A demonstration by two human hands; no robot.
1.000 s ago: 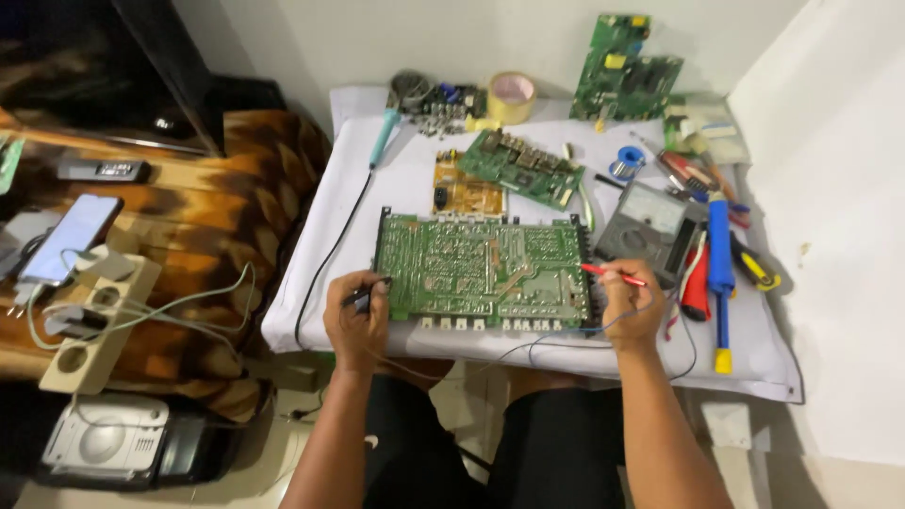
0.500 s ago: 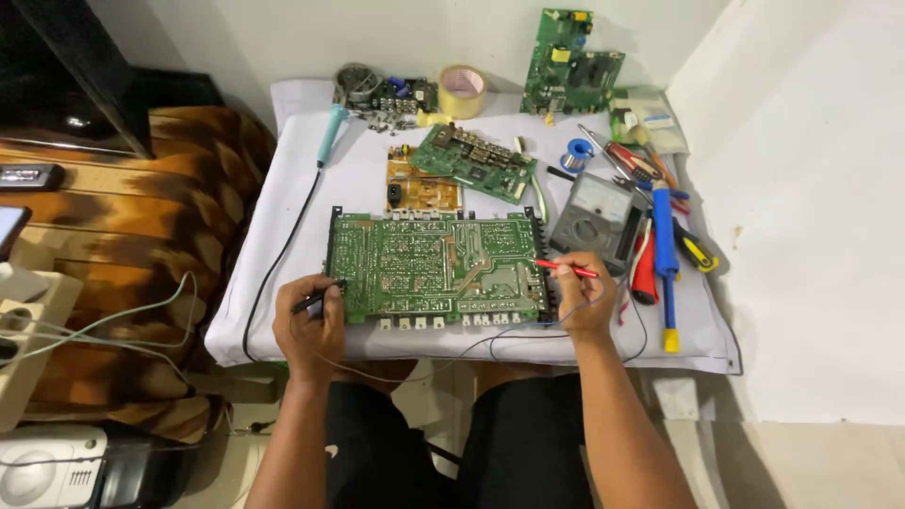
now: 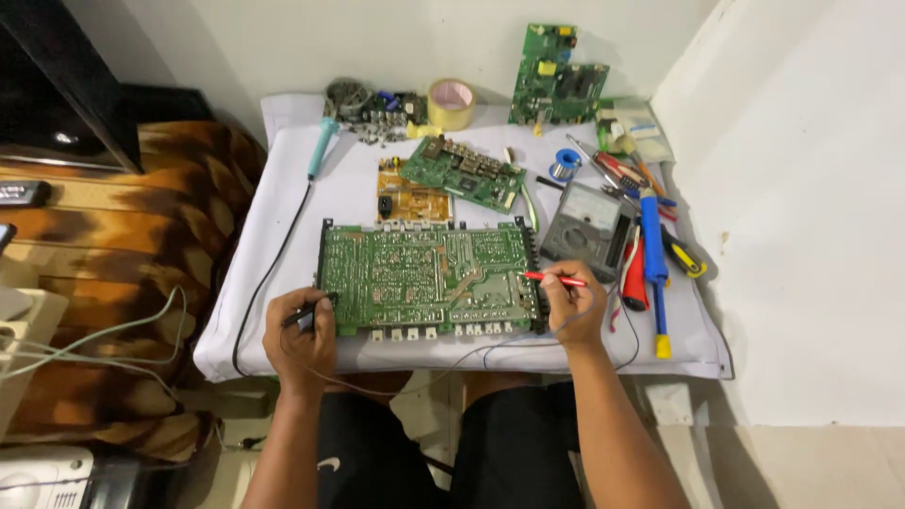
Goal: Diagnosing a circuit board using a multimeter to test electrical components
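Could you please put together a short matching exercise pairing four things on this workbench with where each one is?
Things:
1. red probe
2. black probe
3. roll of tape
4. grey meter

Places:
A. at the far edge of the table, near the wall
B. in the right hand, tip on the large green board
C. just right of the large green board
D. in the left hand, at the board's left edge

Pairs: 1-B, 2-D, 3-A, 4-C
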